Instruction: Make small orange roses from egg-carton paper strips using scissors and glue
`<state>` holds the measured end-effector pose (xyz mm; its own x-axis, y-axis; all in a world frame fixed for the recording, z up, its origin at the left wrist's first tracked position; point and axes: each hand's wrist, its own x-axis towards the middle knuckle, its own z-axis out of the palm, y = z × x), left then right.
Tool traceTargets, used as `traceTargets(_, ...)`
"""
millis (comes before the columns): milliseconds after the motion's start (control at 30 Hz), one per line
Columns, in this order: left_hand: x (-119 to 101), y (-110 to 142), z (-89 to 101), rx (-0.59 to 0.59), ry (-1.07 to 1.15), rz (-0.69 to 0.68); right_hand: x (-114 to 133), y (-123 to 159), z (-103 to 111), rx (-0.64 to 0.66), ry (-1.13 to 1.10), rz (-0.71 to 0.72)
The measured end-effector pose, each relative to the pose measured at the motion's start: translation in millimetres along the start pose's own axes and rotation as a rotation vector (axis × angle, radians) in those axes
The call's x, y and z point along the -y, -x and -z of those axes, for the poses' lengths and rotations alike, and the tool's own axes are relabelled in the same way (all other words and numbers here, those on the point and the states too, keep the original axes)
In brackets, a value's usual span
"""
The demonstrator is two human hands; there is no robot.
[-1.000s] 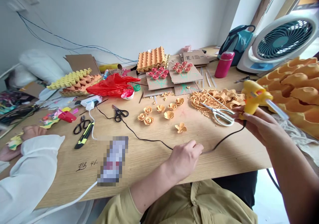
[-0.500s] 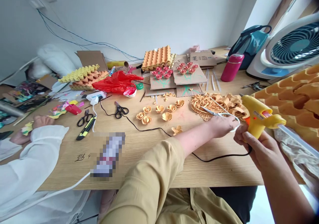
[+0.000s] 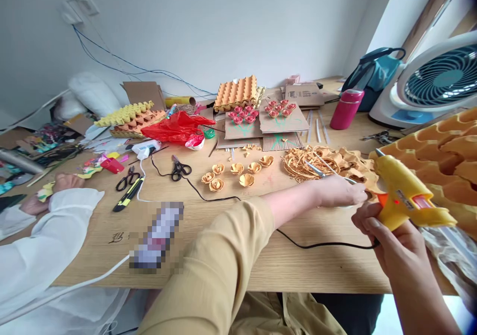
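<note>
My right hand [image 3: 395,235] is closed around the handle of a yellow glue gun [image 3: 404,191]. Its nozzle points up and to the left, and a small red light glows on its side. My left hand [image 3: 341,192] reaches across to the right, close to the gun's orange trigger. Its fingers look drawn together, but whatever is in them is hidden. Under and behind that hand lie light-handled scissors [image 3: 315,169], partly covered. Beside them are a heap of shredded tan strips [image 3: 303,163] and cut egg-carton pieces [image 3: 357,163]. Several tan carton flowers [image 3: 246,180] stand left of my forearm.
Egg trays [image 3: 443,161] rise at the right, near a fan [image 3: 443,76] and pink bottle [image 3: 346,110]. Red flowers sit on cardboard [image 3: 285,121]. Black scissors [image 3: 181,168] and a cutter [image 3: 128,194] lie left. A black cord [image 3: 316,246] crosses the table. A co-worker's sleeve [image 3: 72,220] is at left.
My left hand has moved slightly right, over the scissors' handles. The glue gun has shifted right and a little lower. A flower beside my forearm is no longer visible. The view has shifted slightly.
</note>
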<state>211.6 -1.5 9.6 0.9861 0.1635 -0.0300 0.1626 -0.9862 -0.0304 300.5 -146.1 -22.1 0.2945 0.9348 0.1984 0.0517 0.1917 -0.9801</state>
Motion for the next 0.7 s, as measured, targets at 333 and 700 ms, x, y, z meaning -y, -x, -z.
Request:
traceTargets(333, 37, 89, 12.0, 0.095, -0.337, -0.129, 5, 0, -18, 0.052, -0.137, -0.053)
traceTargets(700, 49, 110, -11.4, 0.029, -0.132, 0.001, -6, -32, -26, -0.031, -0.009, -0.191)
